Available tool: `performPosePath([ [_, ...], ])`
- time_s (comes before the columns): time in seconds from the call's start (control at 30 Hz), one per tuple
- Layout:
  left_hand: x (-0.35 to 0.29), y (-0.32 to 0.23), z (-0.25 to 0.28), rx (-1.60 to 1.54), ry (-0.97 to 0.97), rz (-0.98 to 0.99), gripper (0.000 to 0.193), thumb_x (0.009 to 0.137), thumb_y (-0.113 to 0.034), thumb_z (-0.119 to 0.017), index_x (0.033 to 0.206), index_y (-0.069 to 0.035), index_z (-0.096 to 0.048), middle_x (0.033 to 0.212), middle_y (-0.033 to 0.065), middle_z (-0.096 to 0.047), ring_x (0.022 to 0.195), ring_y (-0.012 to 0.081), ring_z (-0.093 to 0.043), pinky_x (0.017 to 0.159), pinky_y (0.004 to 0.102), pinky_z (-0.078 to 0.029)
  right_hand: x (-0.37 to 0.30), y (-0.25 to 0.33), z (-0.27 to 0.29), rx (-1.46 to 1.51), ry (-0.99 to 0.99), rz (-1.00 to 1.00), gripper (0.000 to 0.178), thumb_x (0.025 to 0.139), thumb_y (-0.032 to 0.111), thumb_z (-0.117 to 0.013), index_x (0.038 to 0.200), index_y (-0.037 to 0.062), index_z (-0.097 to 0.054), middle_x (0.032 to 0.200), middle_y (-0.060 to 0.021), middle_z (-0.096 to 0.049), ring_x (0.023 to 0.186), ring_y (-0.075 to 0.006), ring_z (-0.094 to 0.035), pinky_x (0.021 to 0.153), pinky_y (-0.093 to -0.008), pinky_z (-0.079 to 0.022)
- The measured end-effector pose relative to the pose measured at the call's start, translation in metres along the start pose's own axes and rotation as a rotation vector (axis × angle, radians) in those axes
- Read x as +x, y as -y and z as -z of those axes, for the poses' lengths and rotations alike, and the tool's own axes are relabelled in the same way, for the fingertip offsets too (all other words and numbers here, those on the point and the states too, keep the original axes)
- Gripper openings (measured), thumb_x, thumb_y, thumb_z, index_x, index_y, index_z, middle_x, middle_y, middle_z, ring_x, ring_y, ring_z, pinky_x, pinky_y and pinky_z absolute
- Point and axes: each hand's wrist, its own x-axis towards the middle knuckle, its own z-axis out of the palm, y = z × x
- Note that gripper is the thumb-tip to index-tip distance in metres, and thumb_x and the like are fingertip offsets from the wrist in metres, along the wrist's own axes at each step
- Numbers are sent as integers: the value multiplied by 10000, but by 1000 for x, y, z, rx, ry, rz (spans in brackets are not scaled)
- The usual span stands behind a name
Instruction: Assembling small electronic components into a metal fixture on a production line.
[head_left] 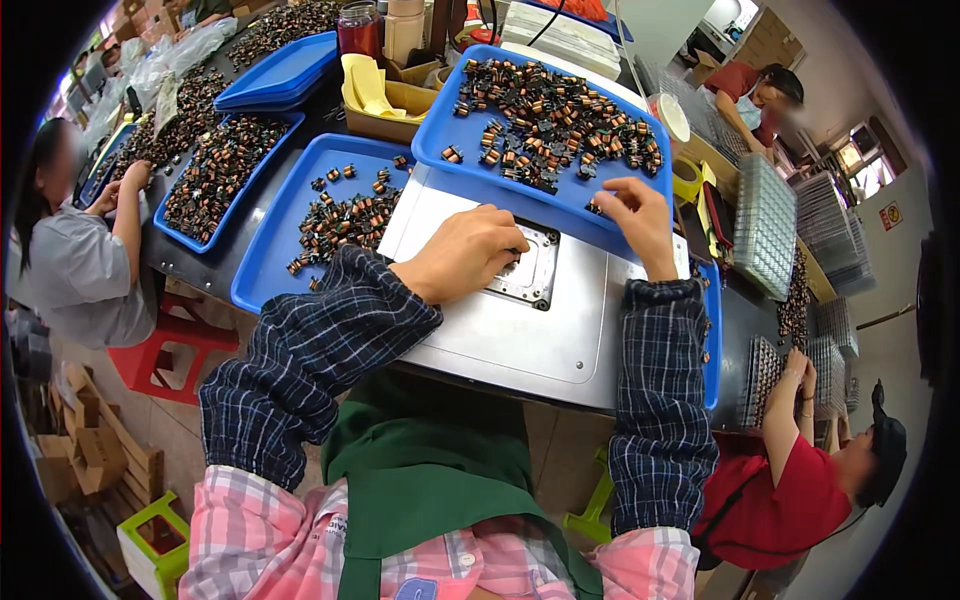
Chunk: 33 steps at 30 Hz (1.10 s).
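My left hand (465,253) is closed in a pinch over the metal fixture plate (538,278), which is set in a flat silver machine top (500,345). A small dark part shows under its fingertips, mostly hidden. At the near edge of the raised blue tray (445,130), my right hand (643,222) pinches a small copper coil (594,207) between thumb and finger. Many copper coils with black bases (545,120) lie heaped in that tray. Another blue tray (262,262), on the left beside the machine, holds a looser pile of coils (345,228).
More coils fill a blue tray (205,242) farther left, near stacked blue trays (280,75). A cardboard box (410,100) with yellow sheets stands behind. Clear plastic trays (765,225) lean at right. Co-workers sit left (90,250), right (790,490) and far right (745,105).
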Motion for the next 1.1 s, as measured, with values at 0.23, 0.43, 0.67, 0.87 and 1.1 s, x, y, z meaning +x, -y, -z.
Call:
performPosePath([
  [0.23, 3, -1, -1, 118, 63, -42, 120, 726, -45, -598, 842, -32, -627, 769, 74, -558, 786, 243, -510, 689, 339, -435, 9, -4, -4, -350, 89, 33, 205, 727, 182, -666, 812, 5, -607, 623, -47, -548, 577, -108, -503, 531, -244, -402],
  [0.43, 1, -3, 4, 26, -5, -7, 117, 714, -20, -599, 827, -33, -625, 770, 77, -565, 786, 246, -523, 689, 330, -442, 10, -16, 1, -165, 79, 81, 167, 762, 93, -627, 887, -13, -599, 707, -9, -561, 622, -69, -487, 565, -201, -405],
  [0.67, -34, 16, 49, -88, -420, 332, 142, 735, -19, -611, 877, -10, -615, 817, 74, -603, 707, 155, -570, 636, 267, -455, -12, 28, -13, 104, 130, 55, 174, 765, 55, -610, 930, -2, -605, 785, -18, -604, 690, -47, -533, 586, -170, -417],
  [0.87, -68, 55, 62, 95, -533, 504, 178, 732, -56, -606, 901, 3, -606, 814, 94, -588, 722, 186, -564, 660, 288, -453, -34, 50, -50, -2, 378, 72, 137, 708, 23, -642, 840, -5, -622, 710, -19, -601, 562, -50, -471, 507, -190, -388],
  [1.1, -13, 59, 57, 314, -425, 297, 259, 738, -184, -623, 933, -14, -617, 1004, 112, -559, 993, 253, -476, 855, 340, -377, -40, 47, -63, -123, 378, 298, 139, 687, 18, -653, 819, 4, -609, 713, -50, -579, 537, -111, -450, 494, -231, -383],
])
